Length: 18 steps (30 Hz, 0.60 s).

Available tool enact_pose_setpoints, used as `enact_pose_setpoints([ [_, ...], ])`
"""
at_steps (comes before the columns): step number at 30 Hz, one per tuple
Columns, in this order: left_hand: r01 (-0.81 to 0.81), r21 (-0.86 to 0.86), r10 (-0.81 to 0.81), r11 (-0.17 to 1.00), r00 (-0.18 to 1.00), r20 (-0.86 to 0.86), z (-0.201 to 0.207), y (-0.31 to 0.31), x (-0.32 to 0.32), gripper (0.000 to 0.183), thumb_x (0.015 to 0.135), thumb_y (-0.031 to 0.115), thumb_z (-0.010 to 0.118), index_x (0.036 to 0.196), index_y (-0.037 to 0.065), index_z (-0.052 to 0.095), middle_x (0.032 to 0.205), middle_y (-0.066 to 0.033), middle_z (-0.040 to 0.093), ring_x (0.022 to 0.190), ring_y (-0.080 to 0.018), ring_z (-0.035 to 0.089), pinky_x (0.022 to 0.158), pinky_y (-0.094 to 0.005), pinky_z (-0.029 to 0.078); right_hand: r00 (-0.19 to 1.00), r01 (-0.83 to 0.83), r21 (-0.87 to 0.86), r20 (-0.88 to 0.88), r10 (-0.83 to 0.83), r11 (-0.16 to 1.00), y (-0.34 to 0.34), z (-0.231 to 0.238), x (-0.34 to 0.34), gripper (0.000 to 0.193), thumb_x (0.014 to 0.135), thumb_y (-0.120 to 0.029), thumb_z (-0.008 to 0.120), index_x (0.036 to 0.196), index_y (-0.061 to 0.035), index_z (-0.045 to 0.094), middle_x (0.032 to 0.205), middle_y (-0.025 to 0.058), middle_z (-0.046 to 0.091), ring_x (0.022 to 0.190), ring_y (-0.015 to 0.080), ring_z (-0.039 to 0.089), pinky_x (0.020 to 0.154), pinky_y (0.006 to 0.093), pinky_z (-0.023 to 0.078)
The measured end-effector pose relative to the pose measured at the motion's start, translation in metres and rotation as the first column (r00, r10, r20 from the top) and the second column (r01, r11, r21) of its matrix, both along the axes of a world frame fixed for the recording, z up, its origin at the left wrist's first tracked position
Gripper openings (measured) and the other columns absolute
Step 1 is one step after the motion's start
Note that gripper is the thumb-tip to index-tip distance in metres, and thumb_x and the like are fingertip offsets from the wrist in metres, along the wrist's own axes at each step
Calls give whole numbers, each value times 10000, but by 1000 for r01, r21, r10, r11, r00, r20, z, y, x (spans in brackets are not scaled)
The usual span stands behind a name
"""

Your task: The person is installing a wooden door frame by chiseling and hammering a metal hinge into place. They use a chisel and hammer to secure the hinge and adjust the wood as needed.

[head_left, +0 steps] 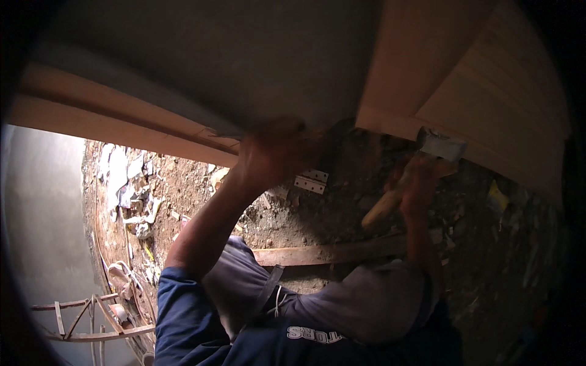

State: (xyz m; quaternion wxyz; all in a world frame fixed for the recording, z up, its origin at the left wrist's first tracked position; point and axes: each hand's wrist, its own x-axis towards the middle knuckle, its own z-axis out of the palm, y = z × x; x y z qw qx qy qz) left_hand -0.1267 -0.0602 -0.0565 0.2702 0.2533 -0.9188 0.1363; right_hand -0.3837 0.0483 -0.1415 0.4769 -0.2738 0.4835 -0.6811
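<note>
Gripping a hammer, right hand clenched near board edge; left hand grip unclear.

Dirt floor with hinge, wooden batten, scraps.

Hinge lies on the ground, between both hands; plank lies nearer; wooden panel stands far right.

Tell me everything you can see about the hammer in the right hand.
The hammer has a grey metal head and a pale yellowish wooden handle. The right hand grips the handle near the head, so its middle is hidden. It is tilted, head up against the lower edge of the light wooden panel, handle end pointing down-left over the dirt ground.
</note>
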Motion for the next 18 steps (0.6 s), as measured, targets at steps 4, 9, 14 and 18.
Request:
enact_pose_setpoints([
  [4,5,269,40,963,986,-163,23,-12,-28,610,692,267,816,1264,177,624,850,-51,639,720,-214,664,602,-365,561,999,-35,-38,-31,34,999,-1,2,-5,473,987,-514,502,1047,-45,475,669,92,539,470,218,539,439,376,478],
  [9,-24,363,44,931,998,-46,5,-4,-23,645,689,256,840,1280,121,619,880,-88,670,731,-217,678,627,-354,576,1000,-10,24,3,10,1000,4,8,-2,379,993,-408,522,1049,-33,519,668,99,567,494,213,570,455,367,503],
  [14,-67,396,79,916,997,-15,-2,-6,-18,682,684,285,835,1311,209,578,875,-72,622,748,-252,674,654,-378,582,999,-29,-19,-35,28,999,1,-6,-5,453,997,-473,506,1057,-24,500,667,108,548,459,228,548,435,366,489],
  [18,-108,389,114,915,993,8,-1,-6,-19,685,682,274,836,1312,202,576,887,-81,627,755,-260,676,654,-382,583,998,-42,-67,-42,39,997,0,-8,-2,430,1000,-452,514,1053,-26,501,662,108,550,457,226,547,429,364,485],
])
